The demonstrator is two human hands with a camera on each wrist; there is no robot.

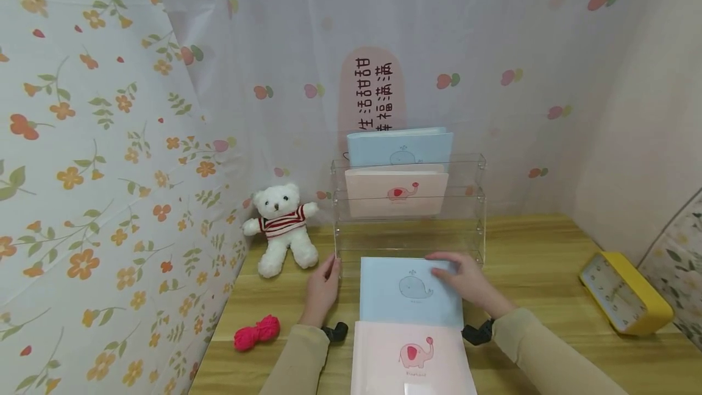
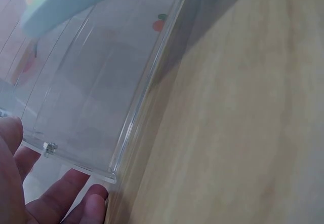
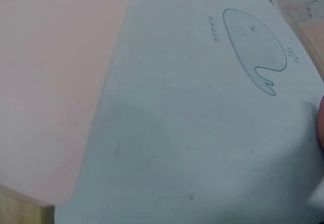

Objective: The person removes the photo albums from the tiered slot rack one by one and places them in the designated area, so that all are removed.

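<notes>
A clear acrylic rack (image 1: pixel 411 234) stands on the wooden table. My left hand (image 1: pixel 322 290) holds its lower left side edge; in the left wrist view, the fingers (image 2: pixel 58 193) lie around the clear panel's edge. My right hand (image 1: pixel 466 279) grips the top right edge of a light blue whale album (image 1: pixel 384 291), which lies in front of the rack. A pink elephant album (image 1: pixel 384 358) overlaps the blue one's near edge. Only a bit of the right hand shows in the right wrist view, beside the blue cover. Another blue album (image 1: pixel 373 150) and pink album (image 1: pixel 367 194) stand in the upper tiers.
A white teddy bear (image 1: pixel 285 242) in a striped sweater sits left of the rack. Nearer on that side lies a bundle of pink yarn (image 1: pixel 256 333). At the right stands a yellow clock (image 1: pixel 652 303). Patterned curtains (image 1: pixel 109 169) border the table at the left and back.
</notes>
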